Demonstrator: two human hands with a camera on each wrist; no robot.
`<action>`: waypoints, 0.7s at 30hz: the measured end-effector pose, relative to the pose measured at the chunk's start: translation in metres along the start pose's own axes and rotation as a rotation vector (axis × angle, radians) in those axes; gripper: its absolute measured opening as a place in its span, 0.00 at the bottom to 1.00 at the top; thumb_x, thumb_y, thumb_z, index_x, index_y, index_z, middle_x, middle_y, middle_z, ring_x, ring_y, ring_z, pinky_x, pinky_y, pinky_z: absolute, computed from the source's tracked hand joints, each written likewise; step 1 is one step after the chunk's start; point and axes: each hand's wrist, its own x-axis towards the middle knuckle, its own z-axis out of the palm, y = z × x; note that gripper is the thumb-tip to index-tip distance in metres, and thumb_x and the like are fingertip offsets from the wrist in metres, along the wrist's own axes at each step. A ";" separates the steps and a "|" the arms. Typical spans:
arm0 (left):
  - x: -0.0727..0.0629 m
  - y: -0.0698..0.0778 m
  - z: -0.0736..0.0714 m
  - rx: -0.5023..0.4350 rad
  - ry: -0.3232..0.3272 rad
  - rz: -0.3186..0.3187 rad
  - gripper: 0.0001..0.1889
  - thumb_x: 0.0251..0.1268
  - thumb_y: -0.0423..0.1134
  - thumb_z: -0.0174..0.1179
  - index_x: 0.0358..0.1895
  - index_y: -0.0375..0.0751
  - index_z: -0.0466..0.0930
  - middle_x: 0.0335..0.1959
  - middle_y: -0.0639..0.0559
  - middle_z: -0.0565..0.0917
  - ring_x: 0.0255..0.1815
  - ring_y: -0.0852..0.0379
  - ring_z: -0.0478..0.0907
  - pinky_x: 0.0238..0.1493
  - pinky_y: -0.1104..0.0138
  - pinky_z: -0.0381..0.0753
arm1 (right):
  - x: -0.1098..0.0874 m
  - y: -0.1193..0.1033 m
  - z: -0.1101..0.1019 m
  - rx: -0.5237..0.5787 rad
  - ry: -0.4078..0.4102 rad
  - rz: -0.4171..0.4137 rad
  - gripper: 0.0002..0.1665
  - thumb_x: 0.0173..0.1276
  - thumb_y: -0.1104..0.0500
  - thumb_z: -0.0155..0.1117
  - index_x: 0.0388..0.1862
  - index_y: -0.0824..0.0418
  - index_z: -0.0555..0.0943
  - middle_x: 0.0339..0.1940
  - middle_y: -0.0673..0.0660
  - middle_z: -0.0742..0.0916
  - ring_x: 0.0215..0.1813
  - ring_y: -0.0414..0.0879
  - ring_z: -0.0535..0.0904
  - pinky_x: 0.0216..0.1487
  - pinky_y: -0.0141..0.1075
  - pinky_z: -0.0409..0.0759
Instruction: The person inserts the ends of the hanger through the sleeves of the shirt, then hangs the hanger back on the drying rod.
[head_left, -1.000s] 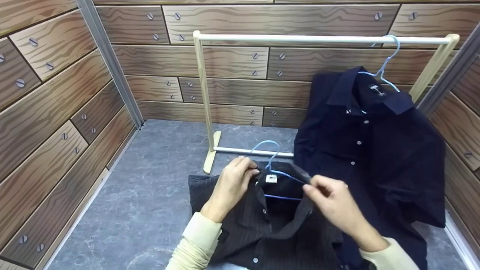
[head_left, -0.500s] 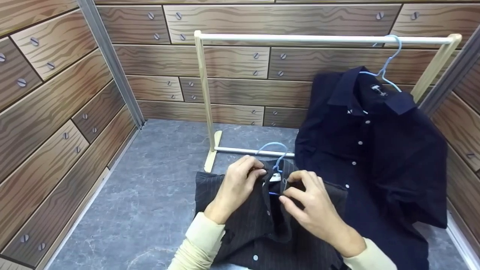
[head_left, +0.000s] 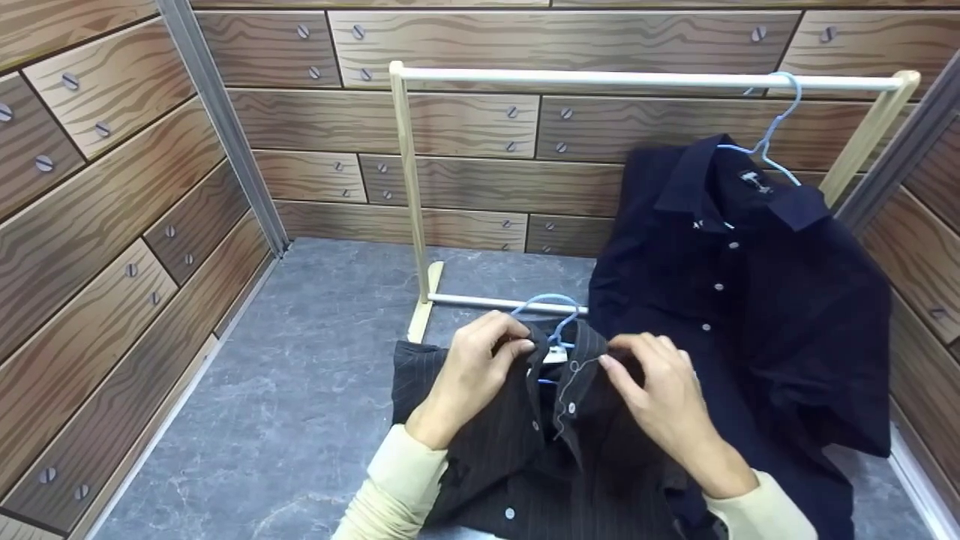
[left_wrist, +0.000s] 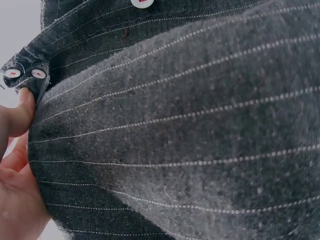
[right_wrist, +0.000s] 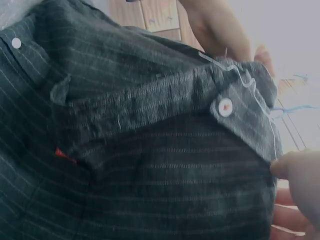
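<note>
A dark pinstriped shirt (head_left: pixel 487 469) with white buttons lies on the grey surface, its neck opening around a light blue hanger (head_left: pixel 553 298) whose hook stands out above the collar. My left hand (head_left: pixel 474 364) pinches the left side of the collar; in the left wrist view its thumb (left_wrist: pixel 24 107) lies beside two small buttons. My right hand (head_left: pixel 664 394) pinches the right collar edge between thumb and fingers. A loose white thread (right_wrist: pixel 232 67) runs along that edge, near a button (right_wrist: pixel 226 107) on the collar flap. A white label (head_left: pixel 555 355) shows inside the neck.
Behind stands a garment rack with a white top bar (head_left: pixel 600 78) and pale wooden legs (head_left: pixel 407 187). On its right side hangs a navy shirt (head_left: pixel 780 315) on another blue hanger (head_left: pixel 785 112). Wood-patterned walls (head_left: pixel 465 180) enclose the grey surface (head_left: pixel 285 390).
My right hand moved left from the outspread collar, then back slightly right, now pinching the collar edge. The neck opening has narrowed, and the right collar lies over the front. My left hand keeps its pinch.
</note>
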 end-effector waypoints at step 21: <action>0.030 -0.002 -0.014 0.139 -0.151 0.079 0.08 0.73 0.37 0.57 0.48 0.44 0.83 0.43 0.54 0.84 0.47 0.58 0.79 0.53 0.68 0.78 | 0.022 0.005 -0.031 0.069 0.038 -0.169 0.09 0.59 0.70 0.70 0.28 0.56 0.85 0.24 0.44 0.85 0.25 0.36 0.77 0.30 0.28 0.74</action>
